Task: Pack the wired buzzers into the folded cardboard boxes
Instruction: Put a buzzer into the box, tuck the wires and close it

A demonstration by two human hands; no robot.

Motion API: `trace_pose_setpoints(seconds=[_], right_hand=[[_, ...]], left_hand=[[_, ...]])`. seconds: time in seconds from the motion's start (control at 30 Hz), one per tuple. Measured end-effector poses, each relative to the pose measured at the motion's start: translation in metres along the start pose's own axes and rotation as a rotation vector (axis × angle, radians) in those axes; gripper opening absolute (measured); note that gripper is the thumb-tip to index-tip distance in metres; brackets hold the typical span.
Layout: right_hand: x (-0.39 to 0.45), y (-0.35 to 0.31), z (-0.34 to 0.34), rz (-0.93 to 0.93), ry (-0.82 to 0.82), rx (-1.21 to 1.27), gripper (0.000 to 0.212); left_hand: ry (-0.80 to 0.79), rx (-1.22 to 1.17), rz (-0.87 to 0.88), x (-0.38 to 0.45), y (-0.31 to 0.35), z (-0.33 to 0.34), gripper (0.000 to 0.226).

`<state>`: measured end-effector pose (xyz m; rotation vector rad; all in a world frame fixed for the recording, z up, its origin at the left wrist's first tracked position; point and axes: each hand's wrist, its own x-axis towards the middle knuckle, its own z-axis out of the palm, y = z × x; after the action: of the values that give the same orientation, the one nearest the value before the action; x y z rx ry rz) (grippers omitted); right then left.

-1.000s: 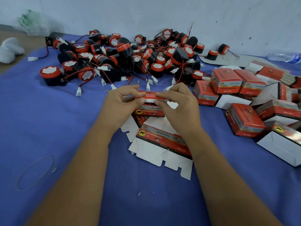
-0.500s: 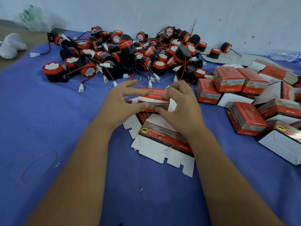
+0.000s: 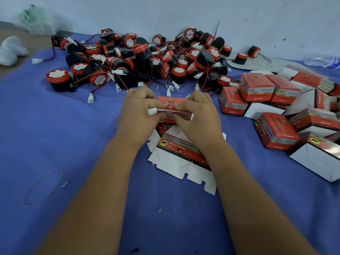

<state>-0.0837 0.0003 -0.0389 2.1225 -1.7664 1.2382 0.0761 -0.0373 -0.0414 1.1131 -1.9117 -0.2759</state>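
- Blue cloth (image 3: 55, 126) covers a work surface that runs back to a pale, scuffed wall (image 3: 184, 11).
- At the centre, the left hand (image 3: 137, 113) and the right hand (image 3: 199, 116) meet over a flattened red and white cardboard box (image 3: 172, 105), held just above the cloth.
- Both hands pinch this box: the fingers of each curl over its far edge and the thumbs press its near side, so the fingertips of the two hands almost touch.
- Beneath the wrists lies a stack of unfolded red and white box blanks (image 3: 176, 159), their white flaps spread on the cloth.
- Beyond the hands sits a large heap of round black and red wired buzzers (image 3: 147, 59), with thin red and black leads ending in small white plugs.
- One buzzer (image 3: 58, 80) lies apart at the left edge of the heap.
- To the right is a cluster of folded red cardboard boxes (image 3: 257, 89), some closed, some lying open with white insides showing.
- A thin rubber band loop (image 3: 44, 186) rests on the cloth at lower left.
- A clear plastic bottle (image 3: 322, 60) lies at far right by the wall.
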Motion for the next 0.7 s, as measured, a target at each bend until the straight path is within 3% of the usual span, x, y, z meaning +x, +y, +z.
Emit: trace_pose_setpoints(seconds=[0.2, 0.5, 0.63, 0.7], right_hand=[[0.0, 0.002, 0.003, 0.063, -0.008, 0.098, 0.017], [-0.008, 0.011, 0.005, 0.174, -0.065, 0.219, 0.016], [-0.01, 0.005, 0.003, 0.22, -0.214, 0.178, 0.026], [-0.008, 0.002, 0.001, 0.192, -0.192, 0.146, 0.031]], left_hand=[[-0.086, -0.157, -0.223, -0.001, -0.001, 0.001, 0.021], [-0.118, -0.234, -0.231, -0.006, 0.003, 0.0, 0.018], [-0.088, -0.216, -0.208, -0.006, 0.005, 0.002, 0.023], [-0.088, -0.195, -0.192, -0.006, 0.005, 0.002, 0.026]])
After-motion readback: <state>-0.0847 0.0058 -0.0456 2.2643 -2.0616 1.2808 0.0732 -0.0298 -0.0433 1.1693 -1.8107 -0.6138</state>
